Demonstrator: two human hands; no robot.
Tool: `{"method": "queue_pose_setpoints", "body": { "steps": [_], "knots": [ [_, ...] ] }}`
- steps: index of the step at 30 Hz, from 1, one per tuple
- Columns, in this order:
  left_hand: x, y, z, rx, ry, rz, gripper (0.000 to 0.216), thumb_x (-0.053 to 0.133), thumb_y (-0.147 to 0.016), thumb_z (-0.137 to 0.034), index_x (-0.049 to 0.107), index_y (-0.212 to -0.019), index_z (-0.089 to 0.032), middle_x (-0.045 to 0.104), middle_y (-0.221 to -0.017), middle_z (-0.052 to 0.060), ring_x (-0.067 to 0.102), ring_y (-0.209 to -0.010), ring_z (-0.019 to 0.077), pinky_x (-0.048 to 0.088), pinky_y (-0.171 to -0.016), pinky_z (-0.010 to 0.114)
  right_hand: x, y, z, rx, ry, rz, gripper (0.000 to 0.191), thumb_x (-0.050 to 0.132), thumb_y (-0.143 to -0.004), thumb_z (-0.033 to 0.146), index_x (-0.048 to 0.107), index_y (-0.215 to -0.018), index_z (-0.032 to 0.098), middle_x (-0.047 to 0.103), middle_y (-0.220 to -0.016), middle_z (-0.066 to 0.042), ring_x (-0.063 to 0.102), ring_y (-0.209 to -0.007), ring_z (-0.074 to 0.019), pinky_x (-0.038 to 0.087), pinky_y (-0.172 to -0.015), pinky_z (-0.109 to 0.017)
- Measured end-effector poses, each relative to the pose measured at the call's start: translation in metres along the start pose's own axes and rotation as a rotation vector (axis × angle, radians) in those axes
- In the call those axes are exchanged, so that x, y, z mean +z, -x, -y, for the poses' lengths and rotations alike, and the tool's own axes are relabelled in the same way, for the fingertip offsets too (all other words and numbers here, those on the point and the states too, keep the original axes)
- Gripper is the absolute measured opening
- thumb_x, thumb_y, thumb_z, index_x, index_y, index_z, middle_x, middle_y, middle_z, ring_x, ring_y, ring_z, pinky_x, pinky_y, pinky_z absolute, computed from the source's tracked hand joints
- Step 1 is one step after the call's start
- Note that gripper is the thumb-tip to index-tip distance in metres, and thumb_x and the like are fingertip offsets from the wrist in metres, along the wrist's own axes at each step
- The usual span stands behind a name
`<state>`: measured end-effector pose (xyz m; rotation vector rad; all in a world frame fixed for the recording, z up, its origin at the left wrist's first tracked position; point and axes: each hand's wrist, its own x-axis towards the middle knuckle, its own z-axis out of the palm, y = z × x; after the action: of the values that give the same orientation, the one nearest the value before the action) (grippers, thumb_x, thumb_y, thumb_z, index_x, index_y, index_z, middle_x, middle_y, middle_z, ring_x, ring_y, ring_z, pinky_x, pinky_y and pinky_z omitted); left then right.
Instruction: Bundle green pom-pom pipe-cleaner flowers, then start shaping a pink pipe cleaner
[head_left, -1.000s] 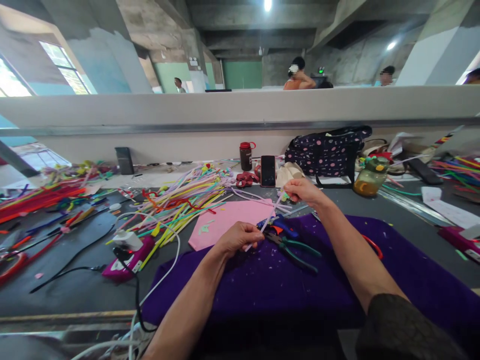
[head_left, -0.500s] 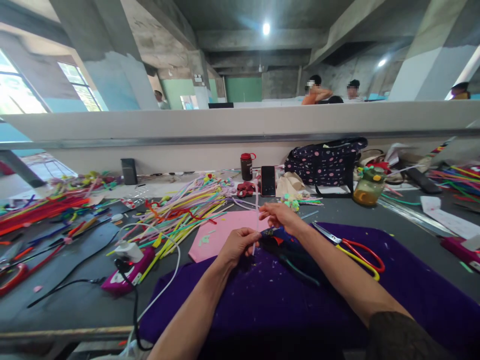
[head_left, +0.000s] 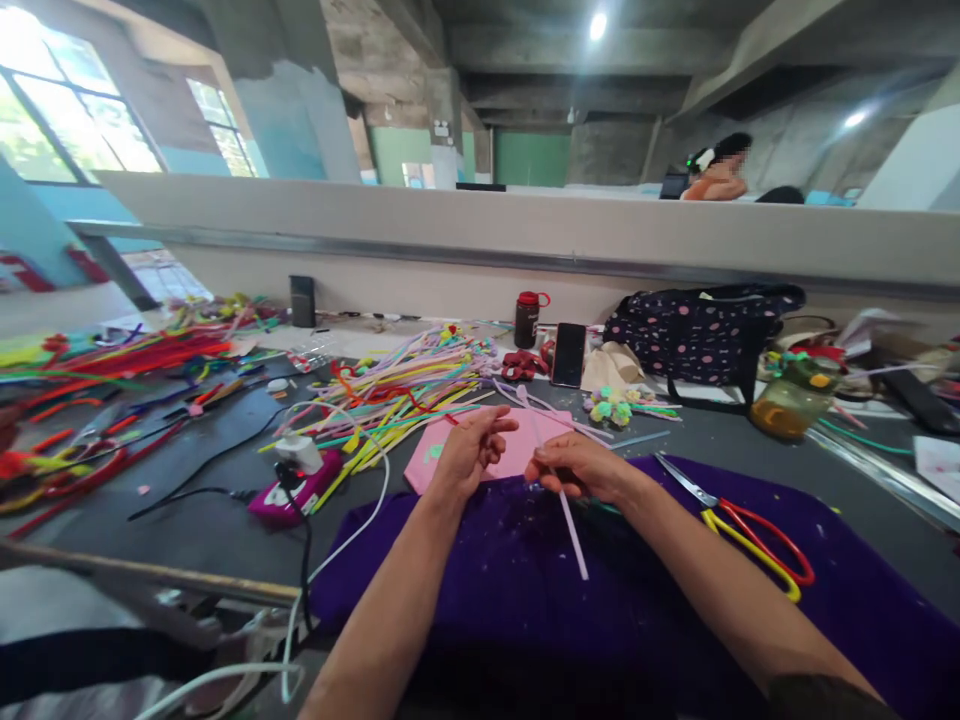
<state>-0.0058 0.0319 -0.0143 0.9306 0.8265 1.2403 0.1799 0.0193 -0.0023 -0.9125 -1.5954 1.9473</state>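
Observation:
A pale pink pipe cleaner (head_left: 572, 535) is pinched between the thumb and fingers of my right hand (head_left: 574, 466). It slants over the purple cloth (head_left: 495, 590), its lower end pointing toward me and its small curled tip above the hand. My left hand (head_left: 474, 450) is empty, fingers spread, just left of it and over the near part of a pink sheet (head_left: 429, 440). Under my right wrist a bit of teal handle shows; the rest of that tool is hidden. Scissors (head_left: 720, 503) with red and yellow handles lie on the cloth to the right.
Many coloured pipe cleaners (head_left: 397, 400) are piled behind and left of the sheet. A purple power strip (head_left: 281, 495) with cables sits at left. A phone (head_left: 568, 355), a dark bottle (head_left: 527, 322), a patterned bag (head_left: 697, 335) and a jug (head_left: 795, 400) stand at the back.
The pipe cleaner has passed from my left hand to my right, tilting from upright to slanted. My left hand has opened. The dark pliers-like tool has left my right hand. The view has shifted left.

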Motion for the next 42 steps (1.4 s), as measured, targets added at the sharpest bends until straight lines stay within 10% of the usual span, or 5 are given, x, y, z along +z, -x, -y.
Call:
{"method": "queue_pose_setpoints", "body": {
  "steps": [23,30,42],
  "knots": [
    [0.001,0.004,0.003,-0.062,-0.007,0.126,0.030,0.066,-0.066,-0.031,0.063,-0.087,-0.009,0.065,-0.081,0.009,0.050,-0.045,0.0037,0.032,-0.035,0.013,0.014,-0.010,-0.021,0.115,0.169,0.095,0.034,0.048,-0.078,0.042,0.064,-0.079,0.011,0.056,-0.050,0.002,0.040,-0.029,-0.0034,0.020,-0.028,-0.014],
    [0.008,0.007,0.008,-0.138,-0.202,0.245,0.029,0.064,-0.067,-0.036,0.065,-0.076,-0.009,0.061,-0.060,0.004,0.045,-0.037,0.0036,0.027,-0.032,0.014,-0.009,-0.001,0.001,-0.133,0.419,-0.371,0.024,0.052,-0.075,0.037,0.063,-0.076,0.015,0.063,-0.064,-0.001,0.048,-0.038,-0.0054,0.031,-0.032,-0.015],
    [0.017,0.010,0.017,-0.179,-0.295,0.315,0.030,0.065,-0.065,-0.038,0.061,-0.063,-0.008,0.055,-0.050,0.001,0.035,-0.032,0.0018,0.021,-0.031,0.015,-0.004,0.002,0.008,-0.258,0.392,-0.430,0.016,0.056,-0.070,0.030,0.059,-0.070,0.014,0.056,-0.053,0.002,0.042,-0.036,-0.0045,0.028,-0.033,-0.015]
  ]
}}
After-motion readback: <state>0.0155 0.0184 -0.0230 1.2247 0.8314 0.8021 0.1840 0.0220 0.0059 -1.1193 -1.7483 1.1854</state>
